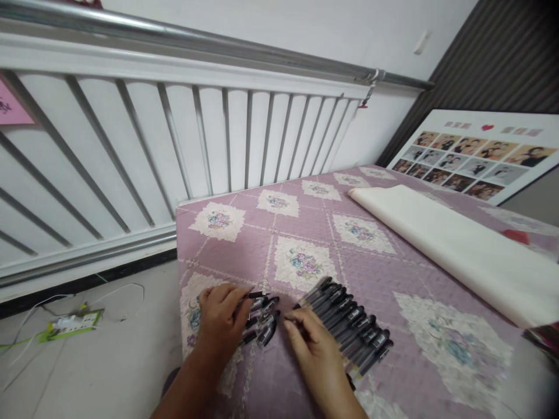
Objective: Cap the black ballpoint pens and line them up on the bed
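My left hand [225, 317] is closed at the left part of the table, thumb and fingers together on a slim black pen [257, 295]. Just under and beside its fingertips lies a loose group of black-capped pens [267, 329], partly hidden by the hand. My right hand [315, 349] is closed in a pinch to the right of that group. What its fingertips hold, if anything, cannot be made out. Alongside the right hand a slanting row of several clear-barrelled pens with black caps [353, 317] lies side by side; the hand covers some of their lower ends.
A purple flowered cloth [301, 224] covers the table. Across its right side lies a long cream sheet or roll [437, 244]. Behind stands a white radiator [236, 134] under a metal pipe [218, 43]. A photo board [476, 154] leans at back right; a power strip [72, 326] with cables lies on the floor.
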